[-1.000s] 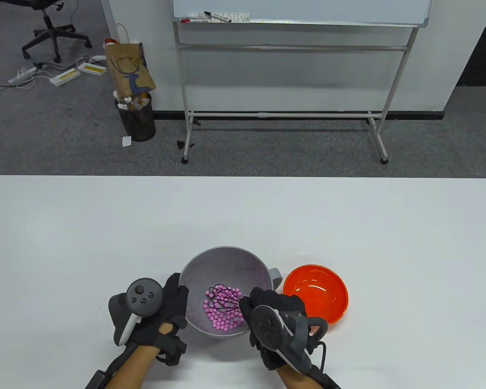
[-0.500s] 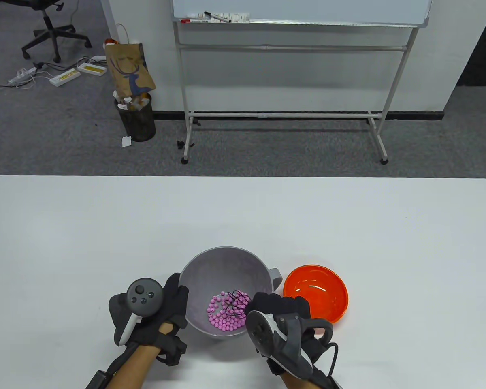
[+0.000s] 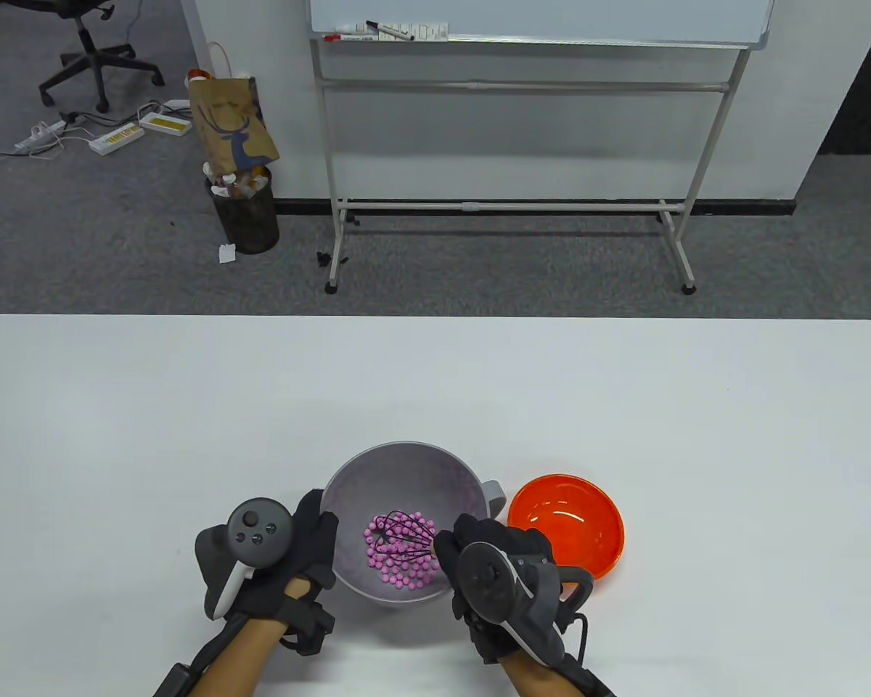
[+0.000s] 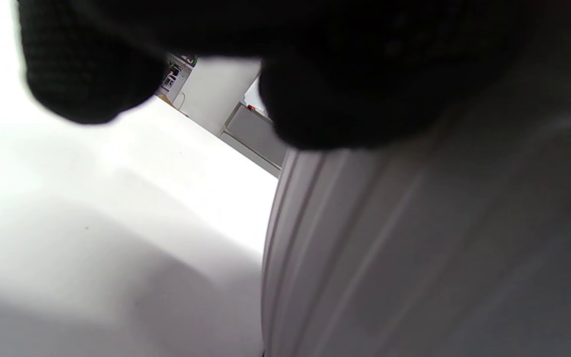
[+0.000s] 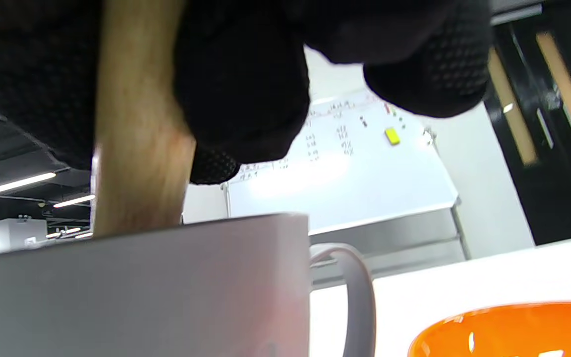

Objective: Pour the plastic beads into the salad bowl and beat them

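Now the whisk (image 3: 403, 536) sits nearer the left of the pink plastic beads (image 3: 399, 552) than half a second ago, when its black wire head was close against the right hand (image 3: 497, 573). The beads have bunched back into one cluster on the near floor of the grey salad bowl (image 3: 406, 472). This back-and-forth suggests beating is well under way and pouring is done: the orange bowl (image 3: 566, 523) just right of the salad bowl holds nothing. The right hand's fingers curl round the whisk's wooden handle (image 5: 139, 148). The left hand (image 3: 276, 563) has not moved; it rests against the salad bowl's left outer wall, steadying it, its fingers apparently curved along the wall.
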